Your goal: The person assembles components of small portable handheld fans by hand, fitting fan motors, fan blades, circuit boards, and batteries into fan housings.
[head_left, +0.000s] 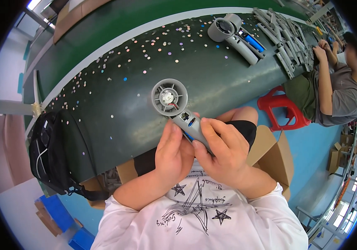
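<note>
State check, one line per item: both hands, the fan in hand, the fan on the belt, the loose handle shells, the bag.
left hand: gripping handle
right hand: gripping handle
held fan: motor exposed, no blades visible
fan on belt: lying open, blue cell showing
handle shells: loose pile
black bag: on belt edge

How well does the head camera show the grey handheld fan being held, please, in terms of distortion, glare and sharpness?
Head view: fisheye bends the dark green workbench edge into an arc; the grey handheld fan sits sharp at centre between left hand and right hand; soft sheen on the bench, no harsh glare; corners are vignetted black.
</note>
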